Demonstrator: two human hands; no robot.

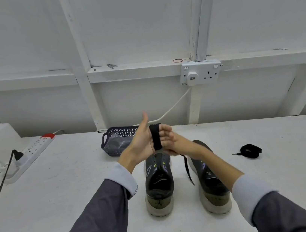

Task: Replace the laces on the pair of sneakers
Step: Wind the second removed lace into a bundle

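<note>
Two dark grey sneakers stand side by side on the white table, heels toward me and without laces: the left sneaker (159, 185) and the right sneaker (211, 182). Above them my left hand (142, 141) is raised with its thumb up. A black lace (155, 138) is wound in a flat band round its curled fingers. My right hand (176, 145) sits just behind and below, pinching the same lace; the loose tail hangs down between the shoes. A second black lace (250, 151), coiled, lies on the table to the right.
A dark perforated basket (111, 135) holding plastic-wrapped items stands behind the shoes. A white power strip (33, 150) with a black plug lies at the left, its cable running toward me. A wall socket (201, 72) is mounted at the back.
</note>
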